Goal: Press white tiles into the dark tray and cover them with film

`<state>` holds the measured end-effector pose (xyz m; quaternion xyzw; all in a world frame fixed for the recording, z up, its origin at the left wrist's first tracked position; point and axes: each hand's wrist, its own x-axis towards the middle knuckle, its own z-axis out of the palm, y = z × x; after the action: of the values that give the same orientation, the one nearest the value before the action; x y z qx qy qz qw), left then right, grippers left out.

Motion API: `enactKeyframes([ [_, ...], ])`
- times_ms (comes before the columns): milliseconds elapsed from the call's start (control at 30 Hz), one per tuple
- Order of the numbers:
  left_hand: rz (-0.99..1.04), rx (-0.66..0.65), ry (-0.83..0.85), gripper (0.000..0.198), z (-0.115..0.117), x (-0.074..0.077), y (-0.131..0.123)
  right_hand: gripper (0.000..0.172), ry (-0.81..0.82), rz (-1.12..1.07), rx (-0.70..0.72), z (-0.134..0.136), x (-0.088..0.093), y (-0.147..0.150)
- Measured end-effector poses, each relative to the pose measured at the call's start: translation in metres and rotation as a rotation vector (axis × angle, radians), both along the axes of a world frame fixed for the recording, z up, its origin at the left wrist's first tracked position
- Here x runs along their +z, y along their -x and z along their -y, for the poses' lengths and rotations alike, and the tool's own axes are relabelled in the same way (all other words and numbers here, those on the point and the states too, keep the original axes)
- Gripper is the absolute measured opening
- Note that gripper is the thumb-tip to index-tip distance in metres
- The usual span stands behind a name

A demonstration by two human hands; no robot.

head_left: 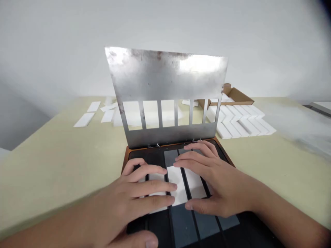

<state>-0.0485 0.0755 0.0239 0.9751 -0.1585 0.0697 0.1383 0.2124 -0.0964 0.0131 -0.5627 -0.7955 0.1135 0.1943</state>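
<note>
My left hand (139, 189) lies flat across a white rectangular tile (156, 177) in a black slotted jig (159, 224), and its fingertips reach a second white tile (178, 186). My right hand (209, 179) rests over a third white tile (195, 182), with its fingertips near the second tile and its thumb below it. Both hands hide much of the tiles. Grey strips (183, 225) lie in the jig's channels. A hinged steel stencil plate (165, 75) with a row of rectangular slots stands raised behind the jig.
Laid on the pale green table (57, 162), white tiles form a herringbone pattern (238, 124) at the back right. Several loose tiles (85, 119) lie at the back left. An open cardboard box (236, 96) stands behind the herringbone, and a white wall rises beyond.
</note>
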Motion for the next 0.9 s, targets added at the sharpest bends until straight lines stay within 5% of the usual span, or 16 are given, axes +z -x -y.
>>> enactKeyframes([
  [200, 0.017, 0.025, -0.039, 0.057, 0.0020, -0.0010, -0.0036, 0.053, 0.045, 0.017, 0.023, -0.0001, -0.0006, 0.0024],
  [900, 0.056, -0.059, 0.061, 0.037, 0.0079, -0.0009, -0.0066, 0.052, -0.062, 0.085, 0.020, 0.0017, -0.0003, 0.0052],
])
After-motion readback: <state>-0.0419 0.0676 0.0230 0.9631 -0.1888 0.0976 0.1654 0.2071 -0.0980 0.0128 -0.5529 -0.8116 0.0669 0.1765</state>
